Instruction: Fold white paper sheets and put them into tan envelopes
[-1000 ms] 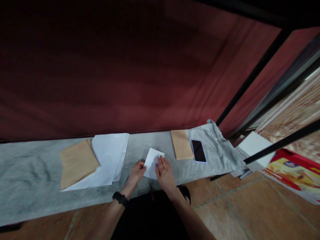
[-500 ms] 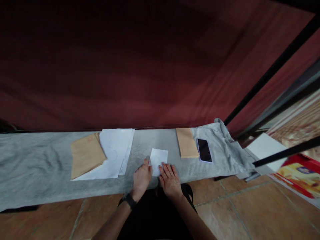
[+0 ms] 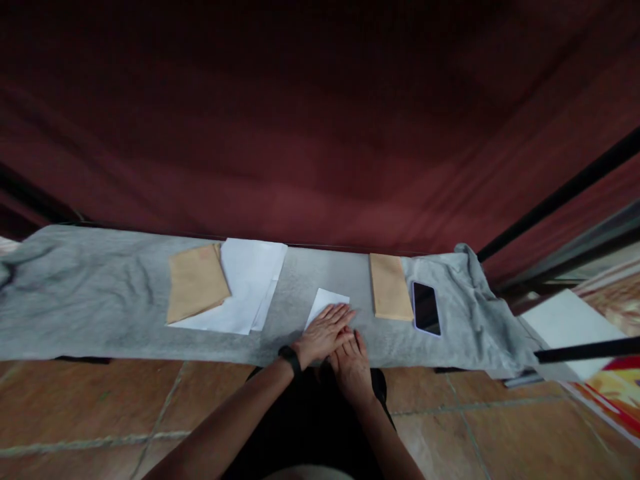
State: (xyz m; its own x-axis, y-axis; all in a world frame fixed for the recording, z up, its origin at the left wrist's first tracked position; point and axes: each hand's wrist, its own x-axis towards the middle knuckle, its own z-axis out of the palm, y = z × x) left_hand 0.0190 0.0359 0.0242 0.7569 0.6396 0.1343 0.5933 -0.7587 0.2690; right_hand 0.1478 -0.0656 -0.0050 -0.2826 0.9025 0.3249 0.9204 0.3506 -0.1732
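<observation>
Paper [image 3: 325, 301], small, white and rectangular, lies left of the tan, flat, rectangular paper packet [image 3: 392, 288], on grey soft fabric [image 3: 325, 265]. The left hand [image 3: 325, 329] lies flat across it, fingers extended, gripping nothing visible. The right hand [image 3: 350, 360], also flat and extended, meets the left hand, left of and nearer the person than the packet. Uneven pressure could crease the paper askew; rucked fabric could shift it. An overlong rightward stroke could disturb the packet.
</observation>
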